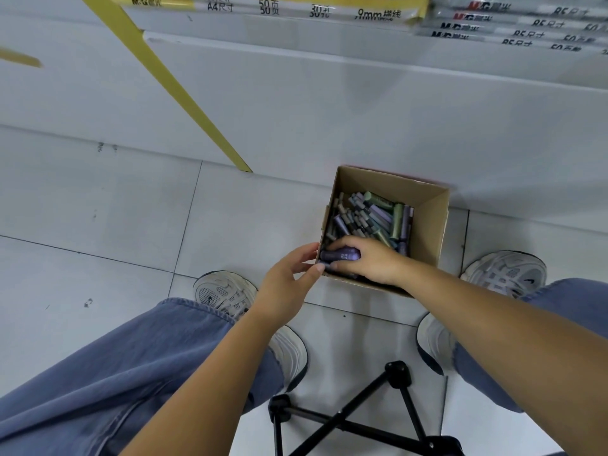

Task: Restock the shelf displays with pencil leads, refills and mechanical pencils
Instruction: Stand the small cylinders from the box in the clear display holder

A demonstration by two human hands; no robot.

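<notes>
An open cardboard box stands on the tiled floor against the base of a white shelf unit. It holds several small purple, green and grey lead tubes. My right hand reaches into the box's near left corner and grips a bunch of purple tubes. My left hand is just outside the box's left corner, fingers extended and touching the box edge and the tubes' ends.
White shelf base with a yellow strip runs across the top; stacked paper packs lie on the shelf at upper right. My legs in blue trousers and grey shoes flank a black folding stool frame.
</notes>
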